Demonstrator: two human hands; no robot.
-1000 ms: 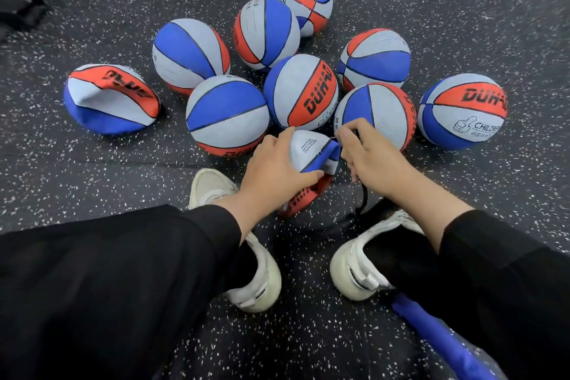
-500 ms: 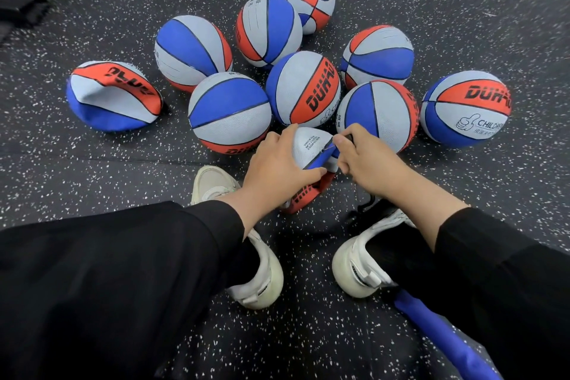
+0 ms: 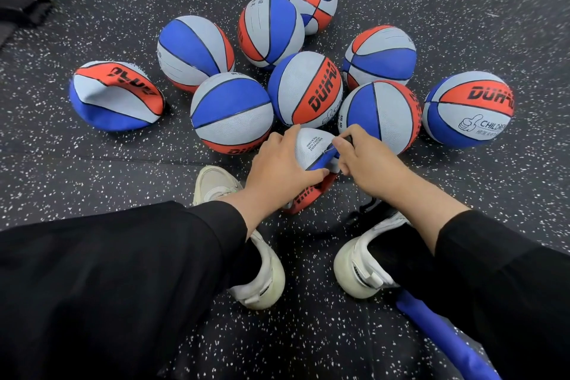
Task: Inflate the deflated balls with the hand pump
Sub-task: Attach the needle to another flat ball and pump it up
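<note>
A crumpled, deflated red, white and blue ball (image 3: 311, 149) lies on the floor between my feet. My left hand (image 3: 279, 165) grips its left side, thumb curled under the blue stripe. My right hand (image 3: 365, 160) pinches the black tip of the pump hose (image 3: 348, 138) against the ball's top right. The black hose (image 3: 368, 205) trails down under my wrist toward my right shoe. The blue pump body (image 3: 444, 336) lies on the floor at the lower right, partly under my sleeve. A second deflated ball (image 3: 115, 97) sits far left.
Several round, inflated balls of the same colours cluster just beyond my hands, the nearest (image 3: 381, 116) touching distance from my right fingers. My two white shoes (image 3: 259, 271) (image 3: 361, 268) flank the spot. A dark mat edge (image 3: 27, 6) lies at the far left corner.
Both hands stay on the crumpled ball. My right hand has shifted slightly left, pressing the hose tip closer onto the ball's top.
</note>
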